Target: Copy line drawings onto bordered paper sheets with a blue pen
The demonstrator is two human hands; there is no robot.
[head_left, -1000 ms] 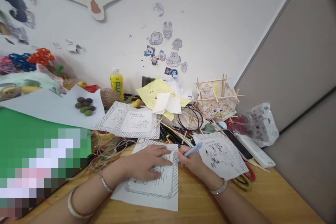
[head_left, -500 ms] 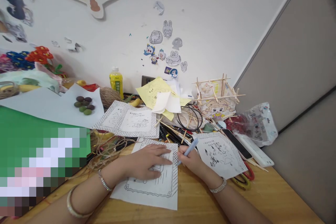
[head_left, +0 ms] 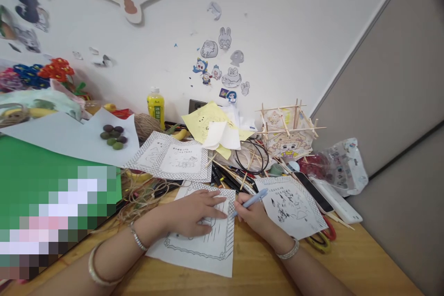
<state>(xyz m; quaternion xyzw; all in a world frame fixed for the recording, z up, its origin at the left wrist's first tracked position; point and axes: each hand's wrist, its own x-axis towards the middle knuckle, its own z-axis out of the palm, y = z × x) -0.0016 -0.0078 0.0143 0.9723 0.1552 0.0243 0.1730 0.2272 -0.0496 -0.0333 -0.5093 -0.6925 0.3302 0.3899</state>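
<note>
A sheet of paper (head_left: 197, 254) with a hand-drawn border and ruled lines lies on the wooden table in front of me. My left hand (head_left: 196, 212) rests flat on it, fingers spread, hiding part of the drawing. At the sheet's right edge, my right hand (head_left: 251, 212) grips a light blue pen (head_left: 255, 198). The pen's tip points left at the hatched border; whether it touches the paper I cannot tell. Just right of that hand is another drawn sheet (head_left: 301, 212), its lower left part near my wrist.
Behind the sheets lie loose markers (head_left: 225, 178), sticks and twine (head_left: 138, 194). A stick-framed box (head_left: 289, 132), a phone (head_left: 314, 192) and scissors (head_left: 321, 243) are to the right. A drink bottle (head_left: 156, 108) stands at the back; a green board (head_left: 52, 157) is left.
The pen has tilted lower to the right in my right hand, its tip still by the sheet's right border. My left hand stays flat in place. The view has shifted slightly.
</note>
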